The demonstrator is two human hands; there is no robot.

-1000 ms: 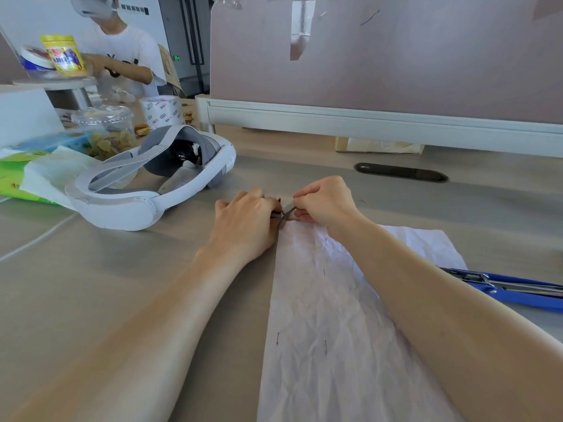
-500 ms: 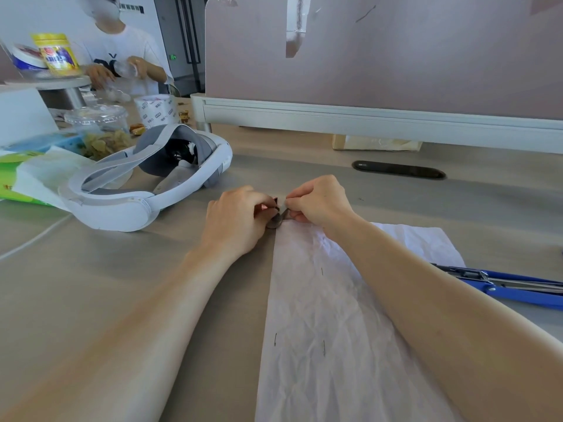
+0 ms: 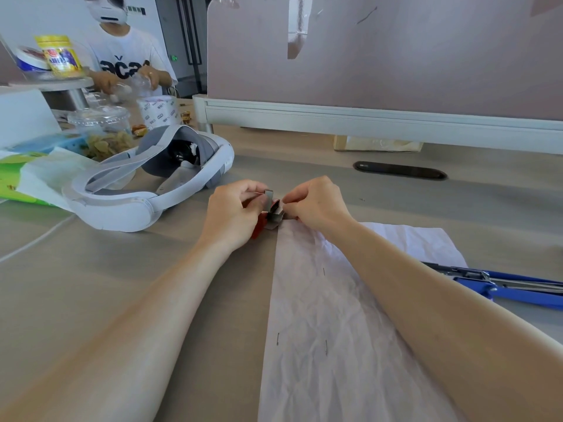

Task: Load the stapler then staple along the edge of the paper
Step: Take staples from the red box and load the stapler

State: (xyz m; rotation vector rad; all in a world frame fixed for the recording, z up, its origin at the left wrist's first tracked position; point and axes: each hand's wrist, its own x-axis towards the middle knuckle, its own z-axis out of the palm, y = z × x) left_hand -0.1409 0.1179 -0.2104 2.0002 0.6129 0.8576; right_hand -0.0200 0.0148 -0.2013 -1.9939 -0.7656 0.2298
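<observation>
Left hand: I see my left hand point(image 3: 234, 216) at the far end of the paper point(image 3: 329, 315), just off its left corner, fingers curled in and pinched on a small grey-and-red box point(image 3: 269, 213) with its flaps open.
Right hand: my right hand point(image 3: 316, 202) sits over the far end of the paper, fingertips closed on the right side of the same small box; I cannot tell what is inside it.
Small box: it is held between both hands, right at the far edge of the paper, its lower part touching or nearly touching the sheet.
Paper: a crumpled white sheet, lying flat on the desk point(image 3: 106, 300) and running from my hands toward me; my right forearm lies across it. I count three staples point(image 3: 277, 339) already in it, two near me and one further up.
Stapler: the blue stapler point(image 3: 502, 284) lies on the desk just right of the paper, opened out, untouched by either hand.
Headset: a white headset point(image 3: 137, 190) rests on the desk to the far left of the paper.
Divider: a panel point(image 3: 396, 56) stands beyond the far end of the paper.
Other person: someone in a white shirt point(image 3: 128, 56) is well beyond the paper, far left.
</observation>
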